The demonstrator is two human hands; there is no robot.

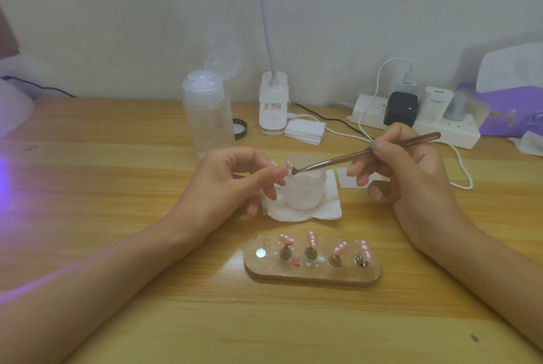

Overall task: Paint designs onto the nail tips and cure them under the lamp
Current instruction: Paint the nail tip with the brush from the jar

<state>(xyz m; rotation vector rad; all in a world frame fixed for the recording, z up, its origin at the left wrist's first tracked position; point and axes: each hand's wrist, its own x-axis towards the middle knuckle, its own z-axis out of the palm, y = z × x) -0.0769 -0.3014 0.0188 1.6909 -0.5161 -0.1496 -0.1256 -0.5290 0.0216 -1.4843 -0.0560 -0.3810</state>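
Nearest the camera: a wooden holder (311,275) on the counter (117,246), carrying four mounted nail tips (312,239), pink with white marks, upright on their stands. One loose tip (295,261) lies flat on the holder between the first two stands.

Further back, the left hand (232,184) pinches the held nail tip (289,164) between thumb and forefinger, directly above an open white jar (305,190) that stands on a paper wipe (311,214). The right hand (411,170) grips a brush (367,154) like a pen, with its bristles touching the held nail tip.

Risks, as judged:
- The pinch covers a very small part. If brush pressure breaks it, the held nail tip probably drops into the jar.
- The fingertips sit close to the painted face, so shifting the grip could smear the design.
- Both forearms flank the holder. A careless reach could knock the stands or smudge any uncured marks.
- The loose tip is unsecured and easily flicked off.
- Violet light falls across the counter from the curing lamp (11,111) at the left edge. Stray light could harden product on the bristles or in the uncovered jar.
- The pump bottle (205,120) stands with its cap open and would spill if tipped.
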